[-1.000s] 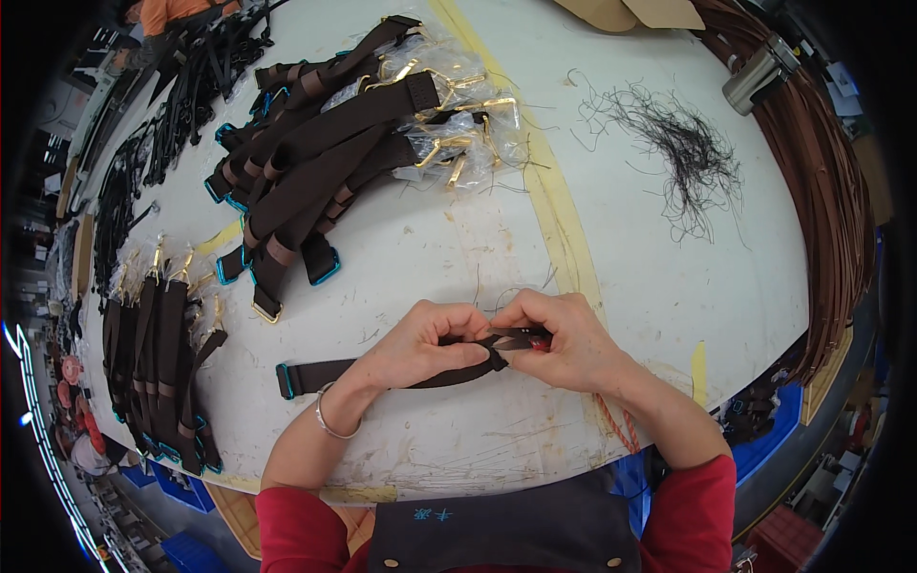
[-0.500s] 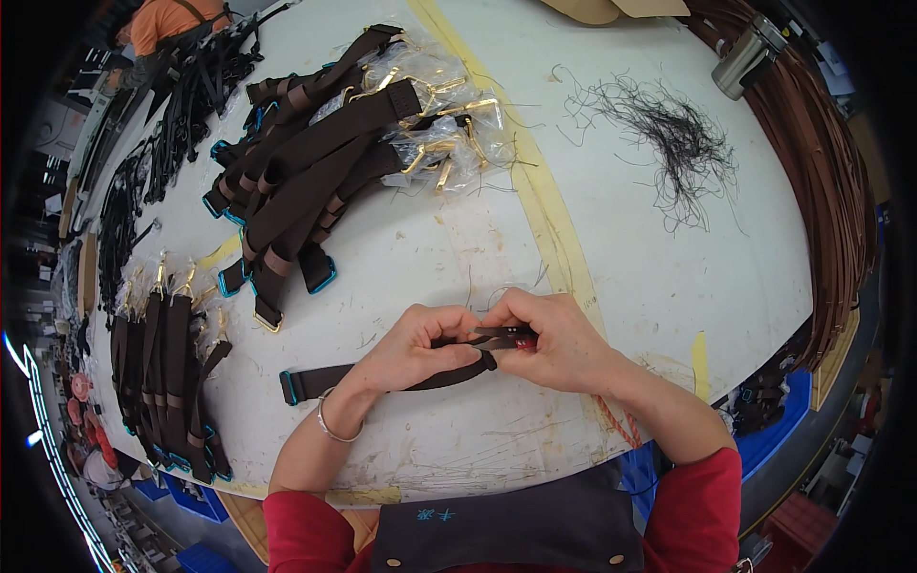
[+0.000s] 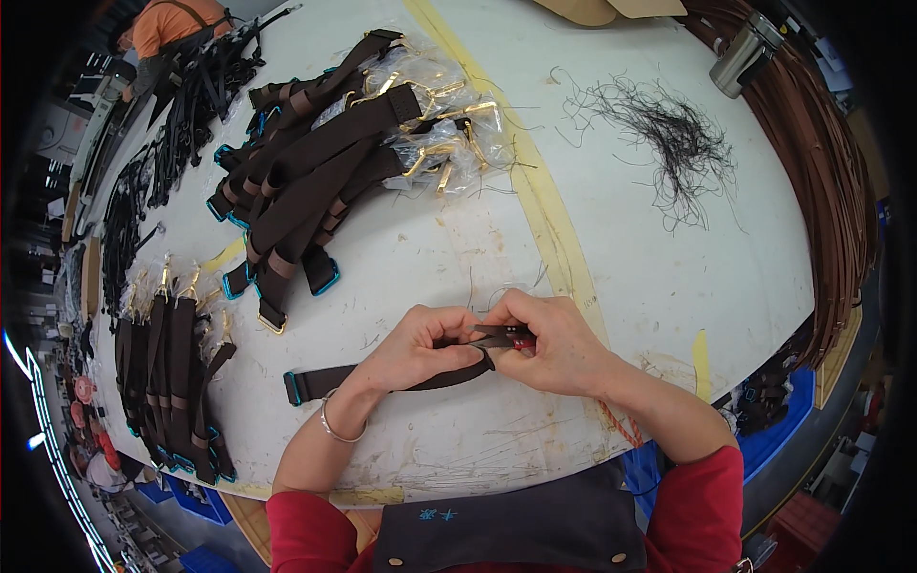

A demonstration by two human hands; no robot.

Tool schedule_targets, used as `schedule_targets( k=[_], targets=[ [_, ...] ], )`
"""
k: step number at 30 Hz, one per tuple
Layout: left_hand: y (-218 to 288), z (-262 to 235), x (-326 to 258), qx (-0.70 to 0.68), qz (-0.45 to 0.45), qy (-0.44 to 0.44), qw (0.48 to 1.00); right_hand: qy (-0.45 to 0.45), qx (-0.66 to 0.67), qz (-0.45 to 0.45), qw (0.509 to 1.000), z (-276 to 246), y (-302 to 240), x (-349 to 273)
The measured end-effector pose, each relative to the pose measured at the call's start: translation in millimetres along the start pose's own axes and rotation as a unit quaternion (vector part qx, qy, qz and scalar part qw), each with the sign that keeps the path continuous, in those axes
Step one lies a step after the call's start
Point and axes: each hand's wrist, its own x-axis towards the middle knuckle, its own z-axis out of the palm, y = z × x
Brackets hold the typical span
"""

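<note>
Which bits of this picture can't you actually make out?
From the head view:
- The held end of the dark strap: hidden by the left hand's fingers.
- Most of the handle of the snips: covered by the right hand.
- Whether the blades touch a thread: too small to tell.
- The rest of the brown cardboard: cut off by the upper edge.

Table [image 3: 401,253] bright, evenly lit, only soft shadows. Light strips [image 3: 36,440] at lower left blown out. Heavy fisheye bend, black corners, rim details soft.
</note>
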Motion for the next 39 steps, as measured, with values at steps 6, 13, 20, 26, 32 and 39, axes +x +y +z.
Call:
schedule_targets(
  k=[6,13,20,26,32,39],
  targets=[
    [-2.4,-2.6,-0.7,0.009,-0.004,-0.003,1.0,-0.006,0.037,-0.007,0.999,-1.8,5.0,0.9],
    [-3.8,-3.0,-0.6,0.005,-0.001,-0.004,1.0,-0.019,0.046,0.011,0.999,-3.8,2.2,1.2],
    [-3.3,-2.2,-0.2,0.012,0.005,-0.008,1.0,-0.001,0.05,-0.03,0.998,-1.2,6.6,1.3],
    [-3.8,-0.8,-1.0,0.035,0.027,-0.007,0.999,-0.009,0.003,-0.009,1.0,-1.8,0.1,1.3],
    [-3.6,-0.3,-0.8,0.048,0.014,-0.004,0.999,0.026,-0.044,-0.036,0.998,2.2,-2.8,-1.0],
    [-3.0,-0.8,-0.6,0.025,0.008,-0.003,1.0,0.032,-0.042,-0.036,0.998,3.2,-2.5,-0.9]
  ],
)
